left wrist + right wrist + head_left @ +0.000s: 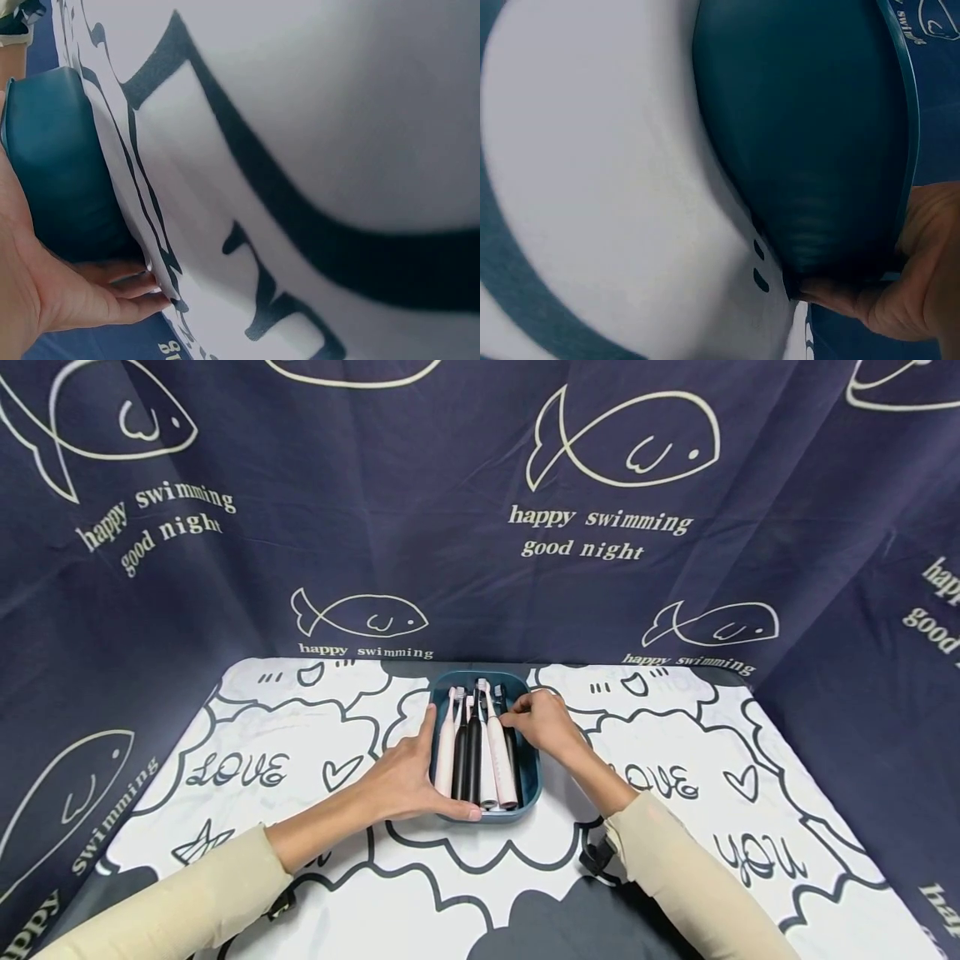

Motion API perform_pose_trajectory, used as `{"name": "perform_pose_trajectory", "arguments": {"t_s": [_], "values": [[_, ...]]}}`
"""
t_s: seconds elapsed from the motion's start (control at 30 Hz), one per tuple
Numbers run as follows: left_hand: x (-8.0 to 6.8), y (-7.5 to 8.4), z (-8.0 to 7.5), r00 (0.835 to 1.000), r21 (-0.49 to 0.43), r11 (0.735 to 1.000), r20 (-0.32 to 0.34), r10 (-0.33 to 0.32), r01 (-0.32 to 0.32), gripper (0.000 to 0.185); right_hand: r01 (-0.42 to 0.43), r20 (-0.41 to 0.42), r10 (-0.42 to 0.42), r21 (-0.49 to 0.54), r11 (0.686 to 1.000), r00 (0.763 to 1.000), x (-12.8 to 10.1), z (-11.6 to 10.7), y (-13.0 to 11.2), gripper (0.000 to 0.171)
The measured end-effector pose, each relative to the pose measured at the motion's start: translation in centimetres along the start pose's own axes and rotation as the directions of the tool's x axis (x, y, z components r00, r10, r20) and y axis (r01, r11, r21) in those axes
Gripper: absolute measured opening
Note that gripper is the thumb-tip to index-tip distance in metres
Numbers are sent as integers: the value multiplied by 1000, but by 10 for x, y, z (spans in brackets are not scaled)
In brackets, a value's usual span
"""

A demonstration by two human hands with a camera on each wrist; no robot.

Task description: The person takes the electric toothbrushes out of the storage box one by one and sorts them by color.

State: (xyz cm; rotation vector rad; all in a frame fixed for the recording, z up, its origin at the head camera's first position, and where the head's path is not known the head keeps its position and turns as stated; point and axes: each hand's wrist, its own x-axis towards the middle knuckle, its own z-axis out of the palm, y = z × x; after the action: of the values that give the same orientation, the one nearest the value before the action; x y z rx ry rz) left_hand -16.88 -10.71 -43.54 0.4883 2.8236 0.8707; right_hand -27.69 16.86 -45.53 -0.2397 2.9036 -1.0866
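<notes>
A dark teal bin [531,793] holds several electric toothbrushes lying side by side, heads toward the far end. A pale pink toothbrush [446,752] lies at the left, a black toothbrush [472,756] in the middle, and a pink-white toothbrush [499,760] right of it. My left hand [408,781] grips the bin's near left corner, thumb along the near rim and fingers along the left wall. My right hand [546,720] reaches over the right rim; its thumb and curled index finger pinch the neck of the rightmost black toothbrush [512,760]. Other right fingers touch the bin's outer wall [802,150].
The bin stands at the far edge of a table covered by a white cloth [300,743] with black cartoon outlines. Right behind it hangs a navy curtain [480,568] with fish drawings, which continues along both sides. Black wrist straps [597,856] show under the sleeves.
</notes>
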Motion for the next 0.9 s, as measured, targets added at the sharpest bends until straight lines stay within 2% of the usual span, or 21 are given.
{"name": "perform_pose_trajectory", "arguments": {"t_s": [0.13, 0.2, 0.23, 0.33, 0.4, 0.5, 0.57, 0.67, 0.73, 0.8, 0.9], "values": [[-1, 1, -2, 1000, -2, 1000, 8, 4, -4, 175, -11, -39, 13, 56, 998, 999, -8, -4, -6, 19], [-1, 2, -3, 1000, -2, 1000, 7, 5, -5, 175, -51, -34, 53, 79, 996, 998, -21, -14, -26, 18], [-1, 2, -3, 1000, -2, 1000, 6, 5, -5, 175, -49, -42, 53, 90, 995, 998, -24, -16, -28, 19], [-2, 2, -3, 1000, -3, 1000, 5, 3, -3, 176, -39, -58, 45, 113, 993, 997, -26, -18, -27, 19], [-2, 1, -3, 1000, -3, 1000, 2, 7, -7, 176, -52, -56, 59, 128, 990, 997, -31, -24, -35, 21], [-1, 1, -2, 1000, -2, 1000, -2, 13, -13, 177, -56, -64, 68, 183, 981, 996, -29, -29, -34, 21], [-1, 0, -2, 1000, 1, 1000, -5, 15, -15, 177, -66, -56, 84, 268, 961, 995, -29, -33, -34, 19], [-2, 1, -3, 1000, 3, 1000, -3, 13, -13, 177, -82, -13, 97, 426, 901, 995, -29, -38, -35, 18], [-2, 1, -3, 1000, 4, 1000, -3, 12, -12, 177, -89, 9, 97, 491, 867, 995, -29, -41, -35, 17], [-2, 1, -3, 1000, 3, 1000, 0, 9, -9, 177, -76, 7, 83, 485, 871, 997, -30, -43, -35, 18], [-1, 1, -3, 1000, 2, 1000, -1, 7, -7, 177, -47, -26, 63, 408, 912, 998, -31, -46, -35, 17]]}}
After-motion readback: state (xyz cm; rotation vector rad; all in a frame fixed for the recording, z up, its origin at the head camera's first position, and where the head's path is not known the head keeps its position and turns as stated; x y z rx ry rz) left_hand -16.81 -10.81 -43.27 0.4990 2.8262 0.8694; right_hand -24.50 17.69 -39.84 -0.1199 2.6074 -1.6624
